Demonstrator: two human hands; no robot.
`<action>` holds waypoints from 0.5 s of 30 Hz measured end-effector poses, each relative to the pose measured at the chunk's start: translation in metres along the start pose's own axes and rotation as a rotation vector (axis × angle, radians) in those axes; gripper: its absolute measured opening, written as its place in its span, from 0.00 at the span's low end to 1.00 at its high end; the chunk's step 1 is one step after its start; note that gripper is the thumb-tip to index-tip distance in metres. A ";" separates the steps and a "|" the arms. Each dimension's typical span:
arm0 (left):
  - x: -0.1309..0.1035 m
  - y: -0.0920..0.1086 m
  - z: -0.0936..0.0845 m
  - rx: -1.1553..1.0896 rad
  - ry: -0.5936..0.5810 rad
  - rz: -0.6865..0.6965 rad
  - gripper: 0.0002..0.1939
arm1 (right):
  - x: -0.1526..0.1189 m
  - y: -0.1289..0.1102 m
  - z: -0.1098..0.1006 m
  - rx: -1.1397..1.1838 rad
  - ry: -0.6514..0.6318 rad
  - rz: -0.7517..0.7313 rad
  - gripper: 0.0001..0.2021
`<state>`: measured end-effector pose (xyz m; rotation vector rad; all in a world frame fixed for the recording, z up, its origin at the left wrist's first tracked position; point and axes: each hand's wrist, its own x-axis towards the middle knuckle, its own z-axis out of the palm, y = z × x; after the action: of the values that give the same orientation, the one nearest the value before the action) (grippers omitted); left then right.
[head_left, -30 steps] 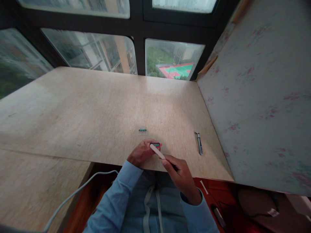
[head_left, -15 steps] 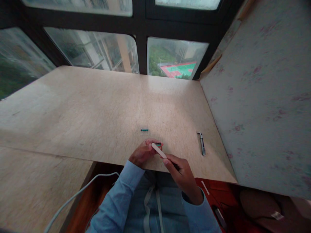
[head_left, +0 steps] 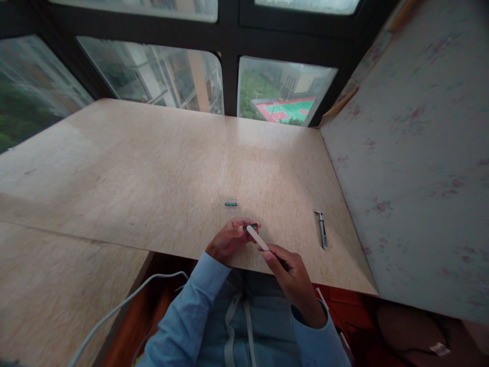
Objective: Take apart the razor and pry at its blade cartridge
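Between the fingers and thumb of my left hand [head_left: 228,238] is a small dark razor cartridge [head_left: 251,227] with a teal strip. My right hand [head_left: 289,268] pinches a flat, pale stick [head_left: 258,238] with a rounded end. The stick's far end overlaps the cartridge; whether the two touch, I cannot tell. Beyond my hands, a second razor cartridge [head_left: 231,204] lies on the table in what looks like a clear holder. Off to the right rests a silver and dark razor handle [head_left: 322,231], its narrow neck pointing toward the window.
My hands are over the front edge of the beige tabletop [head_left: 164,168]. A patterned wall [head_left: 412,193] borders it on the right, and dark-framed windows [head_left: 229,81] stand behind. A white cable [head_left: 126,300] curves across the lower left, beside the table's corner.
The whole view has shifted slightly. Against the cartridge, the stick's tip has slid a little to the right, showing more of the cartridge's left part. Both hands keep their holds.
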<state>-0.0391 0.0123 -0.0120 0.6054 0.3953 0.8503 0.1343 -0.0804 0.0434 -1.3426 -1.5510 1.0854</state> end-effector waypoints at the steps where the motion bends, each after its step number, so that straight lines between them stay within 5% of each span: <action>1: 0.000 0.000 0.000 0.001 -0.004 -0.001 0.23 | 0.000 0.000 0.000 -0.001 0.004 -0.001 0.20; 15: 0.000 0.001 0.001 0.018 -0.060 0.000 0.25 | -0.003 0.006 -0.006 -0.040 0.044 0.003 0.20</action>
<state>-0.0390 0.0128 -0.0112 0.6457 0.3488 0.8273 0.1418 -0.0825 0.0397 -1.3871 -1.5462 1.0246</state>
